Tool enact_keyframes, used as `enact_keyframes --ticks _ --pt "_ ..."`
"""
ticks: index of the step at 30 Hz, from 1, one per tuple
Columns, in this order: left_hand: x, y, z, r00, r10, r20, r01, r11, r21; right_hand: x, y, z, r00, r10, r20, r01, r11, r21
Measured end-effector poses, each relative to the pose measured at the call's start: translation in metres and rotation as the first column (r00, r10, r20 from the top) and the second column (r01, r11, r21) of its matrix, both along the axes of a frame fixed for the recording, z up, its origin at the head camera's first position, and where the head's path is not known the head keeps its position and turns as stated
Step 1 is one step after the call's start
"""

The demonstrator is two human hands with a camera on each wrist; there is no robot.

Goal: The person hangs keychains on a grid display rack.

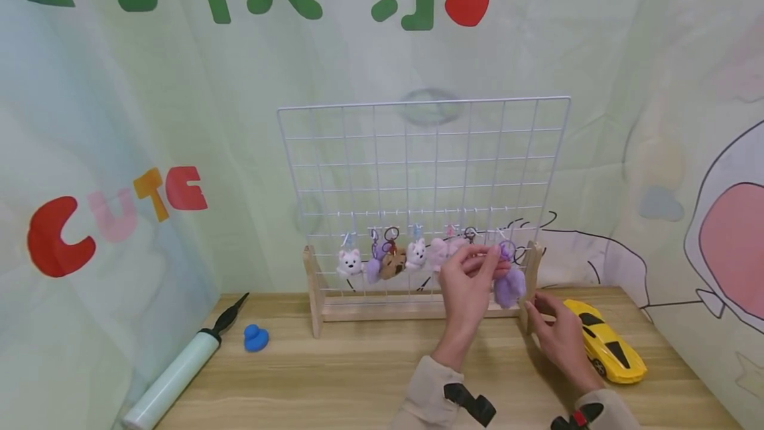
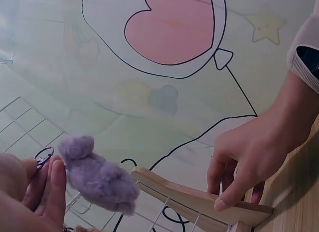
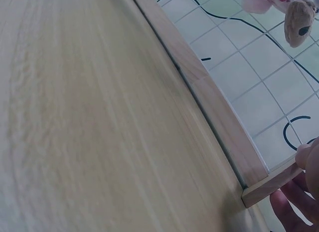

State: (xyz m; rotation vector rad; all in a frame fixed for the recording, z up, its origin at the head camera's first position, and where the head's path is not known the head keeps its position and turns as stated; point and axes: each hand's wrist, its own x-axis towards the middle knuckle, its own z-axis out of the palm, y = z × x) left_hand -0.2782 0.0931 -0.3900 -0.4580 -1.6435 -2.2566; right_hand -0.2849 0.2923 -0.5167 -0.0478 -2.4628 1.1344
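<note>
A white wire grid rack [image 1: 406, 164] stands on wooden feet, with several small plush keychains hung in a row along its lower part. My left hand [image 1: 471, 294] is in front of the row's right end. Its thumb and fingers pinch the metal ring [image 2: 45, 154] of a fluffy purple plush keychain [image 2: 99, 177], which hangs beside the fingertips. Whether the ring is on a hook cannot be seen. Low at the rack's right side, my right hand [image 1: 558, 337] grips the wooden foot [image 2: 194, 199] between thumb and fingers.
A yellow toy car [image 1: 605, 340] lies just right of my right hand. On the table's left are a blue rubber duck [image 1: 255, 338] and a pale green hand pump [image 1: 179, 370]. A printed cloth backdrop [image 1: 239, 118] rises behind the rack.
</note>
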Motion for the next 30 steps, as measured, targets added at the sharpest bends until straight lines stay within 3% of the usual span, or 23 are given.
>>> enact_keyframes --ticks 9,20,26,30 --pt "-0.004 0.009 0.002 0.999 0.027 0.036 -0.027 0.999 0.025 0.001 -0.001 0.001 1.0 -0.001 0.03 0.001 1.0 -0.005" --pt "-0.006 0.006 -0.003 0.994 0.085 0.063 -0.082 0.995 -0.053 -0.002 -0.003 0.002 1.0 0.009 0.02 -0.009 1.0 -0.01" --pt "-0.001 -0.001 -0.011 0.996 0.09 0.015 -0.089 0.992 -0.091 -0.001 -0.003 0.001 1.0 0.018 0.016 -0.018 1.0 -0.006" --pt "0.012 -0.014 -0.021 0.993 0.11 -0.046 -0.118 0.97 -0.213 -0.001 -0.003 0.001 1.0 0.017 -0.008 -0.017 1.0 -0.004"
